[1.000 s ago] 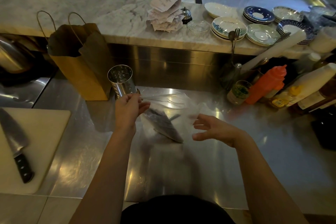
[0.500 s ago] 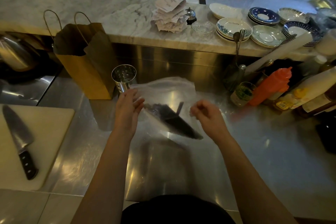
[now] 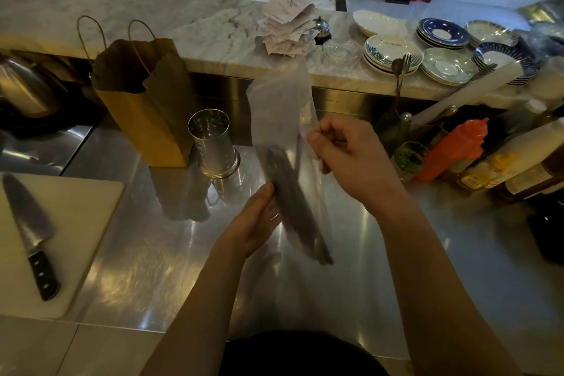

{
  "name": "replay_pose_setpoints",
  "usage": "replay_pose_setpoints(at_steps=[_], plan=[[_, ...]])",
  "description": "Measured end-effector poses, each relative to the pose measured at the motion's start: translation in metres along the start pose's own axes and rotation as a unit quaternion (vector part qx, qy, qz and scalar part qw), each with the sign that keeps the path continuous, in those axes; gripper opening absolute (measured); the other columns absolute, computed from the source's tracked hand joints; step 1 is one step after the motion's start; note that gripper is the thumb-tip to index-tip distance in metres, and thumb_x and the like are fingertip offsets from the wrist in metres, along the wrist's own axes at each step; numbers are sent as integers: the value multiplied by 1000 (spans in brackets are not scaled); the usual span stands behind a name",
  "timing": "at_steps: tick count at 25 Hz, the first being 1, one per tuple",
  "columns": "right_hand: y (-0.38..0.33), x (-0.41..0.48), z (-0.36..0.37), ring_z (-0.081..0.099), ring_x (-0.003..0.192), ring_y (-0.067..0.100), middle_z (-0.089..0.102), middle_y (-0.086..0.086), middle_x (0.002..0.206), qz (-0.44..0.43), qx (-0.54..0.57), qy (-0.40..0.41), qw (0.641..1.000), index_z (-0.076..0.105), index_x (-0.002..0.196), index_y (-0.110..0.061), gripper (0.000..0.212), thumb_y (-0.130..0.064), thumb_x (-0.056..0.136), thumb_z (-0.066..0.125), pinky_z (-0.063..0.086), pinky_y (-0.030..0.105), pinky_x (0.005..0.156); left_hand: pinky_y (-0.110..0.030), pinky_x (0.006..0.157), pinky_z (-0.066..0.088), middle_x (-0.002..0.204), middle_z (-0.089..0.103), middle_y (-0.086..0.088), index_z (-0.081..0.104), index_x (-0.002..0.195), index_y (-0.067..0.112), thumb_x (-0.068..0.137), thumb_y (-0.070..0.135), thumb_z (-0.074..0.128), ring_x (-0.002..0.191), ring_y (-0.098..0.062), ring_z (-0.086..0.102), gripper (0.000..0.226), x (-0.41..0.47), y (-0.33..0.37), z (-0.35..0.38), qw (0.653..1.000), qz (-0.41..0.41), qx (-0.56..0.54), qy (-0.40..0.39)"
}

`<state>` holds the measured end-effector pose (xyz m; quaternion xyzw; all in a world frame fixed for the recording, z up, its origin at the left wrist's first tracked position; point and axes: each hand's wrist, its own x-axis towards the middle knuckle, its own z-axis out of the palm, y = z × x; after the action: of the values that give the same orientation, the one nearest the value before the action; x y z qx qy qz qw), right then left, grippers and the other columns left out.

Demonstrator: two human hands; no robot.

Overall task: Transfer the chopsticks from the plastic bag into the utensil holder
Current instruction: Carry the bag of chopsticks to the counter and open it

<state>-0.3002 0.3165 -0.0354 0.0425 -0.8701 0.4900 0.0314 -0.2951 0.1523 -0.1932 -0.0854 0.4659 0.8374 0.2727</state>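
Note:
A clear plastic bag (image 3: 279,107) is held upright above the steel counter, with a bundle of dark chopsticks (image 3: 294,207) inside its lower part. My left hand (image 3: 253,223) cups the bag's lower left side around the chopsticks. Higher up, my right hand (image 3: 348,159) pinches the bag's right edge. The perforated steel utensil holder (image 3: 213,143) stands upright on the counter just left of the bag, with nothing visible inside it.
A brown paper bag (image 3: 143,101) stands left of the holder. A white cutting board (image 3: 76,223) with a large knife (image 3: 29,232) lies at the left. Sauce bottles (image 3: 451,149) and a jar crowd the right. Stacked plates (image 3: 393,53) sit on the marble ledge behind.
The bag has been lifted off the counter and turned upright. My right hand closed on its edge and rose; my left hand dropped to the bag's lower part.

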Motion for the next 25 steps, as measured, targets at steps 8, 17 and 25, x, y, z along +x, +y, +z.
replay_pose_setpoints(at_steps=[8,17,25], plan=[[-15,1,2,64,75,23,66,10,81,2,-28,12,1000,67,91,-13,25,-31,98,51,57,41,72,-45,88,55,123,65,-14,62,124,12,57,47,89,114,-30,63,80,1,-2,9,989,-17,-134,-62],[9,-17,-13,67,79,8,68,-6,85,45,-36,-141,988,67,97,-20,16,-29,95,55,59,35,78,-42,95,48,105,73,-8,78,99,18,87,47,54,103,-24,66,39,-5,14,11,969,83,-227,44],[-8,-12,-12,66,78,4,69,-10,86,12,-108,-177,978,70,99,-26,13,-27,94,58,58,31,80,-40,83,58,99,74,-15,77,97,7,104,36,9,95,-26,72,75,-10,23,23,948,97,-293,-78]])
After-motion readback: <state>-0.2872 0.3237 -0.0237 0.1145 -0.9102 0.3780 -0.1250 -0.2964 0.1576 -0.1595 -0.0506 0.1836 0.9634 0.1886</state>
